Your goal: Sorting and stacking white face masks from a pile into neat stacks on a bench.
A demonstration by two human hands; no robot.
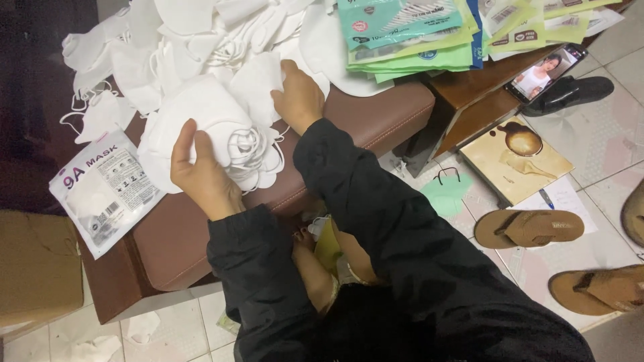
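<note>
On the left, a flat white packet (104, 191) lies at the edge of the brown padded bench (376, 121). Just beside it, the left hand (201, 174) grasps a stack of white masks (215, 131) from below. Further right, the right hand (298, 94) presses with loose fingers on the same stack's upper edge. Green packets (409, 40) lie beyond.

Dim, bluish indoor light; soft focus, dark upper-left corner, faint shadows.
</note>
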